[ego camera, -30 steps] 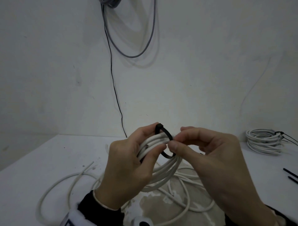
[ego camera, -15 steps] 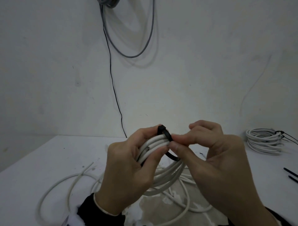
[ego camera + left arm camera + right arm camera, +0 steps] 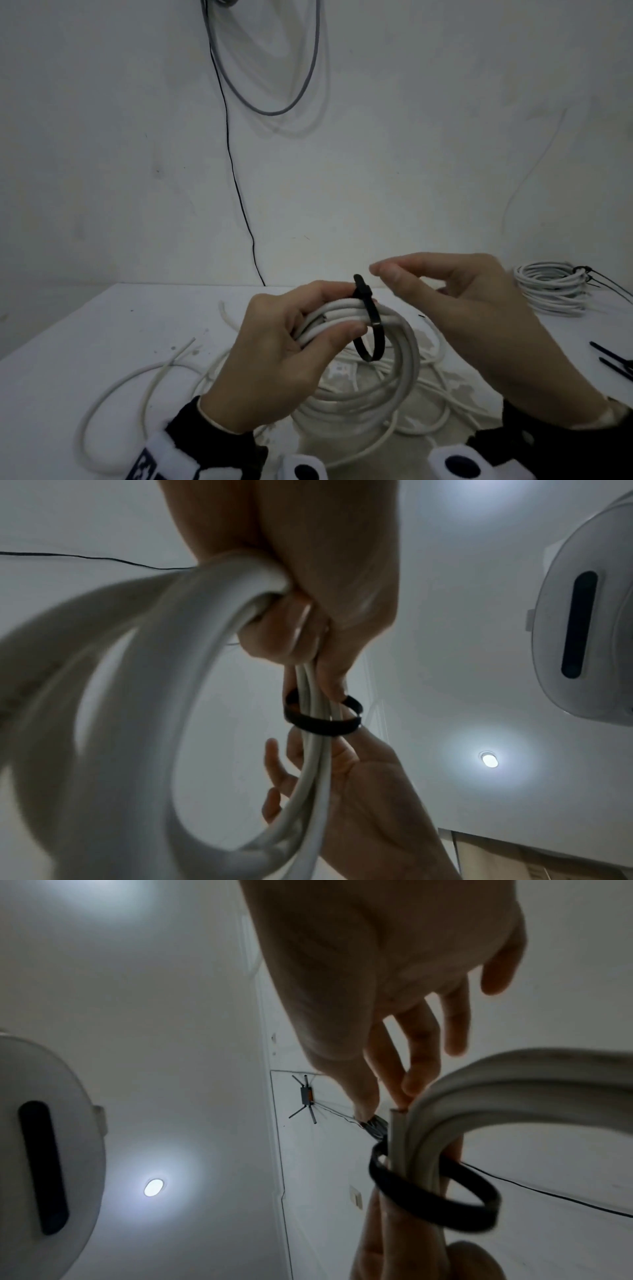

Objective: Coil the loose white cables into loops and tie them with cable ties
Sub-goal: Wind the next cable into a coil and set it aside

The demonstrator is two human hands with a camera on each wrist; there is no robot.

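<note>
Wall: plain white (image 3: 445, 154), scuffed; a thin black wire (image 3: 236, 192) is seen running down it.
Surface: white (image 3: 85, 335), marked with small specks.
Ceiling: white, lit by a recessed lamp (image 3: 153, 1187).

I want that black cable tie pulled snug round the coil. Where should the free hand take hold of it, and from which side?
Probably the short tail of the black cable tie that sticks up above the white coil, beside the left hand. The loop below hangs slack. The right hand, hovering just right of it, could pinch the tail from the right and above, then pull upward.
</note>
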